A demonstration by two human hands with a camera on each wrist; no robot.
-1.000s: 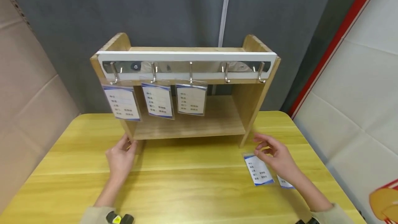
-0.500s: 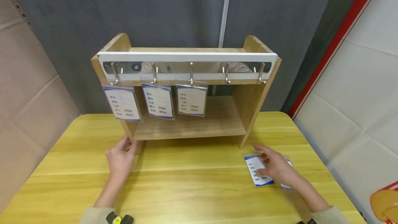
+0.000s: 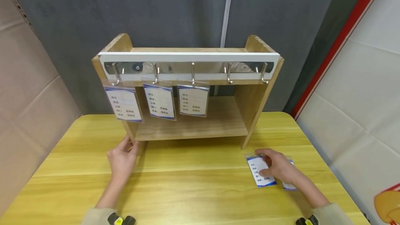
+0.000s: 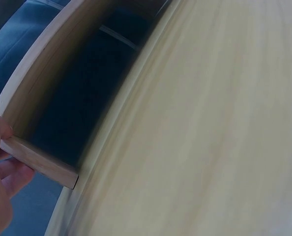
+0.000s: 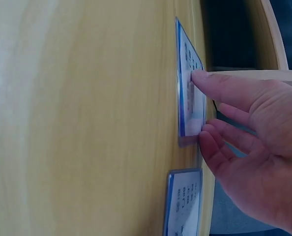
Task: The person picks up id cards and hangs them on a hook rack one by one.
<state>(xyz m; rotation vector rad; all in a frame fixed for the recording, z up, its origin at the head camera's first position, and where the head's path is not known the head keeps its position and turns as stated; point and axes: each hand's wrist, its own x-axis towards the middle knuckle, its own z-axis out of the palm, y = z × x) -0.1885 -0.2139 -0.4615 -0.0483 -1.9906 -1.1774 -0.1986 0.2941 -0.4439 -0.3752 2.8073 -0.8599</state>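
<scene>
My left hand (image 3: 122, 159) grips the lower left side panel of a wooden shelf (image 3: 190, 127). In the left wrist view the thumb and fingers (image 4: 19, 179) lie on either side of the panel's end. Over at the right, my right hand (image 3: 281, 166) is above a plastic-sleeved name badge (image 3: 258, 170) lying flat on the table. The right wrist view has the thumb touching the badge's printed face, with the fingertips (image 5: 212, 142) at its edge. A second badge (image 3: 288, 185) lies beside it, partly hidden by the right hand.
Across the shelf's front runs a white rail (image 3: 187, 57) with several metal hooks. Three badges hang there: a left badge (image 3: 124, 105), a middle badge (image 3: 160, 101) and a right badge (image 3: 193, 100). The two rightmost hooks carry nothing. A grey curtain (image 3: 175, 13) stands behind.
My right hand has come down from beside the shelf's right foot onto the near badge, uncovering more of the second one. The left hand keeps its grip on the shelf panel.
</scene>
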